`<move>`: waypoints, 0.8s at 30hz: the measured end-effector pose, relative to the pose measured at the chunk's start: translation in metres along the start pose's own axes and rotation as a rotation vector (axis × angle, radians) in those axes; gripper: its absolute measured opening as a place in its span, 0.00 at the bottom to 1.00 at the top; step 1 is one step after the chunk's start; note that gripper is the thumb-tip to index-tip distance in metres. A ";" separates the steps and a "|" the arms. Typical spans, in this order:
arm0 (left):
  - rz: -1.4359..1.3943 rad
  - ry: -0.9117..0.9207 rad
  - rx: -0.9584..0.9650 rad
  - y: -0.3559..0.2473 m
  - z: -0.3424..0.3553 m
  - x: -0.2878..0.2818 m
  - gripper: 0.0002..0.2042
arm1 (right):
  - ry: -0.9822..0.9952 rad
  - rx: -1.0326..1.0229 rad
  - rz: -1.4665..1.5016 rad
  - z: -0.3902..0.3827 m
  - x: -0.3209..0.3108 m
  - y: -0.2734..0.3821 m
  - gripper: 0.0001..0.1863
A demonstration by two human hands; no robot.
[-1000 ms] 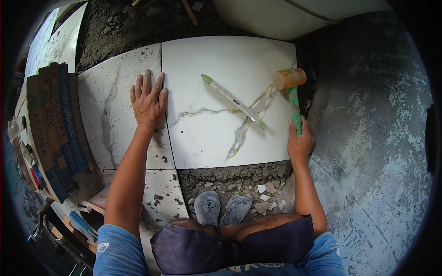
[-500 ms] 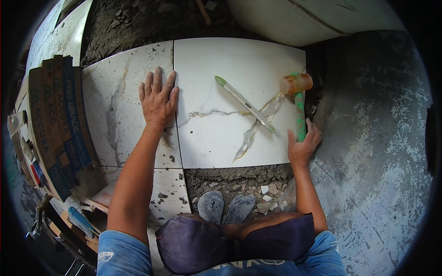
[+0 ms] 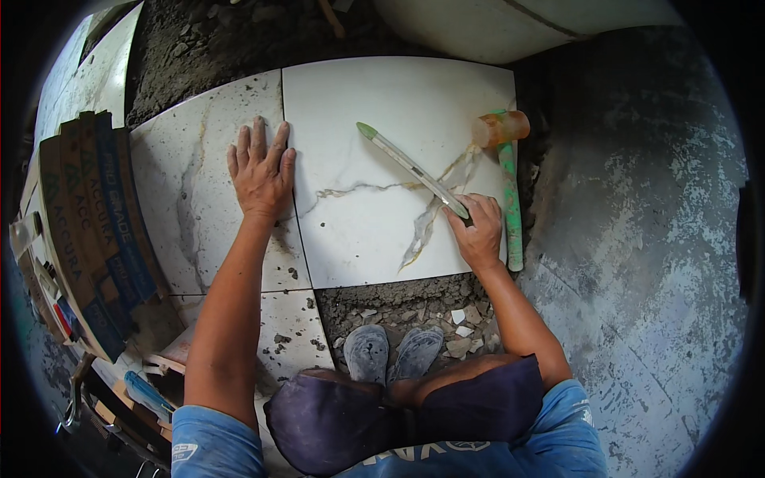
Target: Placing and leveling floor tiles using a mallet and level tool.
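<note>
My left hand (image 3: 261, 171) lies spread on a speckled marble-patterned tile (image 3: 183, 183), just left of its seam with a cleaner white veined tile (image 3: 374, 239). My right hand (image 3: 478, 223) has closed on the lower end of a small silver spirit level (image 3: 398, 163) with green end caps, which lies diagonally over the veined tile. A mallet (image 3: 500, 127) with an orange head and green handle rests along that tile's right edge, beside my right hand.
A stack of flat cardboard boxes (image 3: 96, 231) stands at the left with tools behind it. Dark mortar (image 3: 199, 48) lies beyond the tiles, rubble (image 3: 462, 327) by my feet. A pale curved object (image 3: 494, 24) is at the top; grey floor (image 3: 621, 279) extends to the right.
My right hand has left the mallet's handle, moved left onto the tile and taken hold of the level's lower end. My left hand still lies flat on the left tile.
</note>
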State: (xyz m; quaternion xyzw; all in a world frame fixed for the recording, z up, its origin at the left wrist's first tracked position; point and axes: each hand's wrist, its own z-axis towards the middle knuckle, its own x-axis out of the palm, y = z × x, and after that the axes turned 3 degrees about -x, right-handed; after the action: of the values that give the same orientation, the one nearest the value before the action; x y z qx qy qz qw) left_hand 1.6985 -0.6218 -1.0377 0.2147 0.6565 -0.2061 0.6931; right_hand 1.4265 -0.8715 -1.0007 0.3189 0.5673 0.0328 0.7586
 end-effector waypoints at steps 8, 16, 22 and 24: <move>0.014 0.026 -0.006 -0.003 0.001 0.002 0.23 | -0.038 -0.025 -0.007 0.000 -0.005 -0.001 0.15; 0.022 0.023 -0.003 -0.002 0.001 0.002 0.23 | -0.039 -0.017 -0.012 0.001 -0.004 0.002 0.14; 0.016 0.019 -0.002 -0.003 0.001 0.001 0.23 | -0.025 -0.008 -0.008 -0.002 -0.002 -0.001 0.14; 0.019 0.016 -0.002 -0.002 0.000 0.001 0.23 | -0.025 -0.008 -0.012 -0.002 -0.001 -0.001 0.14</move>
State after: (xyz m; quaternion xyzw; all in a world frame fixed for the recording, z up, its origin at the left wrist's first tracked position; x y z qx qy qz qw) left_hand 1.6977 -0.6237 -1.0390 0.2219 0.6603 -0.1969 0.6899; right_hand 1.4238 -0.8723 -1.0005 0.3128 0.5593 0.0264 0.7672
